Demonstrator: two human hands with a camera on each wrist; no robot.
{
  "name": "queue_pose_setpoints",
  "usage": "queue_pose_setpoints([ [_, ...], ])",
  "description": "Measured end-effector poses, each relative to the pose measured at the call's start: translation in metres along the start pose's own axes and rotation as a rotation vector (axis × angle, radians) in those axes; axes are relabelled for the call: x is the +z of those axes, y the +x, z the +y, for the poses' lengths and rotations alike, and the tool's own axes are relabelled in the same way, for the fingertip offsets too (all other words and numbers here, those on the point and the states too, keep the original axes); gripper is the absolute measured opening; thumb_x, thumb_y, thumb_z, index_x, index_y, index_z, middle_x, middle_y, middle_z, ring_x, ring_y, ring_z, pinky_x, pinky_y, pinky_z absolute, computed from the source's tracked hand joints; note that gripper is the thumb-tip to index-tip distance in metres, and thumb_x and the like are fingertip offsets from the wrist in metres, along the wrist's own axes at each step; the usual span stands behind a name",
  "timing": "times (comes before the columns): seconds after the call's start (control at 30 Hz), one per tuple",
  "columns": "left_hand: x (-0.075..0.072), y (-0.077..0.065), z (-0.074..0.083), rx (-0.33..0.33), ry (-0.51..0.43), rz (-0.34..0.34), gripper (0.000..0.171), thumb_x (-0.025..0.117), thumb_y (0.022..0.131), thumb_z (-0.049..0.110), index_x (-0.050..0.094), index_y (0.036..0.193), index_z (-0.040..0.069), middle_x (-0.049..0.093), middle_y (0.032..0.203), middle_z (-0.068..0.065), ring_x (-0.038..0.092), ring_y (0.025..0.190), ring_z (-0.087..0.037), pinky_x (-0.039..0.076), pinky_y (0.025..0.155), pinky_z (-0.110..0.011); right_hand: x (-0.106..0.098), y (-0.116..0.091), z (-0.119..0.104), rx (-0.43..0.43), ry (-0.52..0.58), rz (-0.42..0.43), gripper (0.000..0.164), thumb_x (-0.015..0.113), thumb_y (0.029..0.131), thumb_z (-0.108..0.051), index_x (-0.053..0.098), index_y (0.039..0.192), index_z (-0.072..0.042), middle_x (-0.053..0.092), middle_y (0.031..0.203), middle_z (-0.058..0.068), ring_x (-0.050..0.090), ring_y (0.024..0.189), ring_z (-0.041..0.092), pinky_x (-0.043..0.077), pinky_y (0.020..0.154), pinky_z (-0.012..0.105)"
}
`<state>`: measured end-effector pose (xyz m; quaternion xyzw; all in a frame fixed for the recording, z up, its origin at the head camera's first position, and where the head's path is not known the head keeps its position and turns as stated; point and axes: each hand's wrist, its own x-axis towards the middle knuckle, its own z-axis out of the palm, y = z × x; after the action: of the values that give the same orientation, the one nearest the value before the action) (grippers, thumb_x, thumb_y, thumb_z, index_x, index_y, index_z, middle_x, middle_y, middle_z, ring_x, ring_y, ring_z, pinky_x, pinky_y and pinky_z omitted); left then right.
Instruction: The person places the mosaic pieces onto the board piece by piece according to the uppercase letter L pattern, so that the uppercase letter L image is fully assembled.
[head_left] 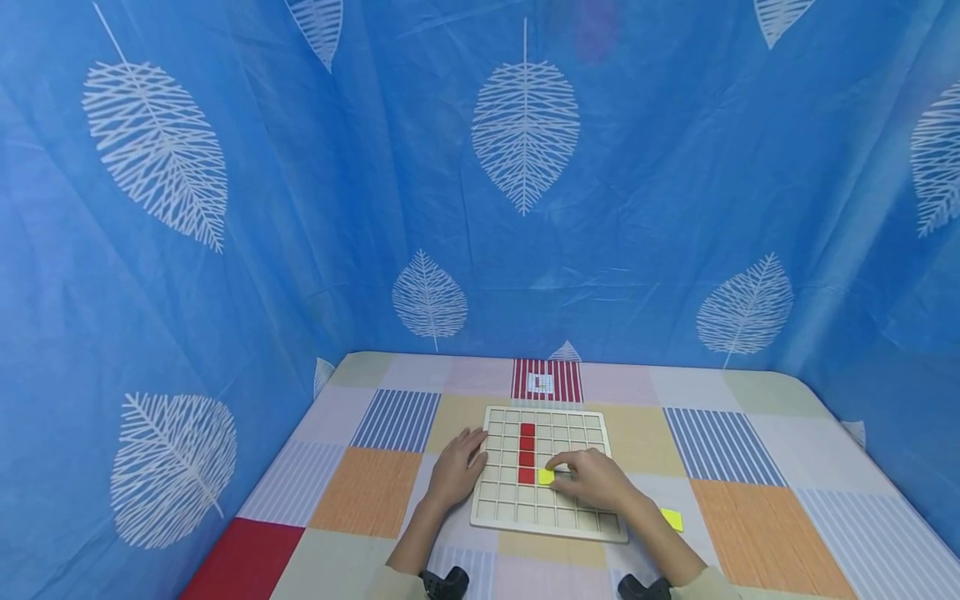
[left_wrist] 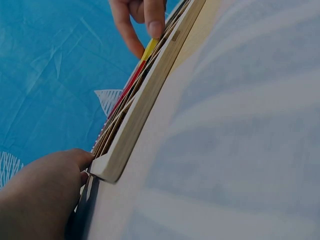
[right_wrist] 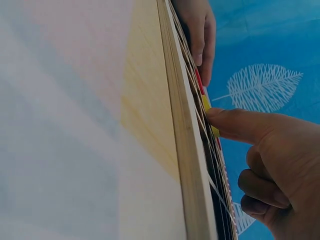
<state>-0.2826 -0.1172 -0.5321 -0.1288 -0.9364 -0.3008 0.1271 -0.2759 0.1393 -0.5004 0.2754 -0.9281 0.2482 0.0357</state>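
A pale gridded board lies on the patchwork cloth, with a column of red square tiles in its cells. Just right of the column's lowest red tile, my right hand pinches a yellow square tile between thumb and index finger, down at the grid. In the right wrist view one digit touches that tile and the other fingers curl under the palm. My left hand rests at the board's left edge, its fingers loosely extended over the rim.
Another yellow tile lies on the cloth right of the board, beside my right forearm. A small printed card with a grid pattern sits beyond the board on a red-striped patch. Blue leaf-print curtains enclose the back and sides.
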Motion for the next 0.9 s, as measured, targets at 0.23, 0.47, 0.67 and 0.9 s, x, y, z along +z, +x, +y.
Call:
queue_pose_setpoints([
  [0.23,0.001,0.000,-0.002,0.004,0.008,0.000,0.039,0.054,0.092,0.024,0.054,0.128,0.010,0.051,0.134,-0.007,0.038,0.129,-0.029,0.029,0.107,-0.044,0.001,0.000,-0.001,-0.010,0.011,0.005,0.023,0.073,0.078,-0.029,0.071,0.099,-0.019,0.035,0.050,-0.016,0.029,0.051,0.001,0.031,0.048,0.019],
  [0.47,0.001,0.000,-0.001,0.021,0.000,0.016,0.039,0.054,0.091,0.022,0.055,0.128,0.008,0.051,0.133,-0.009,0.039,0.128,-0.031,0.030,0.106,-0.046,-0.002,-0.002,-0.002,0.017,0.008,0.008,0.022,0.072,0.078,-0.031,0.071,0.098,-0.021,0.028,0.048,-0.015,0.023,0.047,0.001,0.022,0.042,0.018],
  [0.67,0.001,-0.001,-0.002,0.028,-0.012,0.027,0.038,0.055,0.091,0.021,0.055,0.127,0.007,0.052,0.132,-0.010,0.040,0.126,-0.032,0.032,0.105,-0.047,-0.017,-0.009,0.003,0.062,0.013,0.049,0.020,0.072,0.079,-0.029,0.070,0.097,-0.021,0.028,0.049,-0.013,0.023,0.047,0.002,0.020,0.042,0.019],
  [0.9,0.001,0.000,-0.004,0.039,-0.017,0.016,0.038,0.055,0.092,0.022,0.055,0.127,0.007,0.051,0.133,-0.010,0.040,0.127,-0.032,0.031,0.105,-0.047,-0.035,-0.025,0.015,0.090,0.018,0.079,0.022,0.073,0.079,-0.028,0.070,0.099,-0.019,0.025,0.049,-0.013,0.018,0.046,0.002,0.019,0.041,0.018],
])
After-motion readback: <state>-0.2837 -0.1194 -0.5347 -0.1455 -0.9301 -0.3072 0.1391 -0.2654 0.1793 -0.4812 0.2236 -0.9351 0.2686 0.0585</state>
